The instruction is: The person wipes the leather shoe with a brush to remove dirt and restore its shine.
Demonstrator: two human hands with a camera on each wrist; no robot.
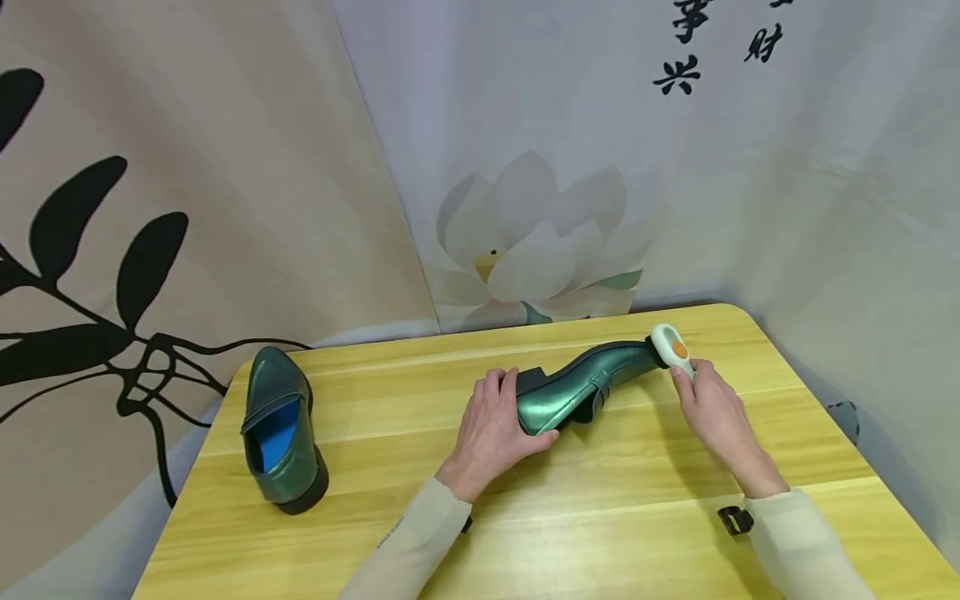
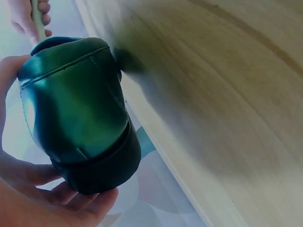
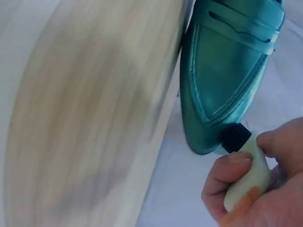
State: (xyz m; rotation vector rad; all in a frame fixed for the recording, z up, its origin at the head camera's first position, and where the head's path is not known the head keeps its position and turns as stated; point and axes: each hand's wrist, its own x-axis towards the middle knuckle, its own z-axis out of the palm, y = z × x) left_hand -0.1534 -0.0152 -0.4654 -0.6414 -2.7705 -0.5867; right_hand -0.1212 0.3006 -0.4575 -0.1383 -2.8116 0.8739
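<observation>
My left hand [image 1: 495, 433] grips a dark green leather loafer [image 1: 558, 402] round its heel end, fingers curled under the black heel in the left wrist view. The loafer lies tipped on its side, toe pointing right. A white brush [image 3: 253, 175] with an orange patch is held in my right hand [image 1: 716, 412], between thumb and fingers. Its dark bristles [image 3: 235, 137] touch the loafer's toe in the right wrist view. The matching green loafer [image 1: 281, 429] with a blue insole stands upright at the table's left, apart from both hands.
The wooden table [image 1: 390, 517] has a rounded far right corner. Right behind its back edge hangs a printed curtain [image 1: 540, 208] with a lotus, dark leaves and black characters. More pale cloth drapes along the right side.
</observation>
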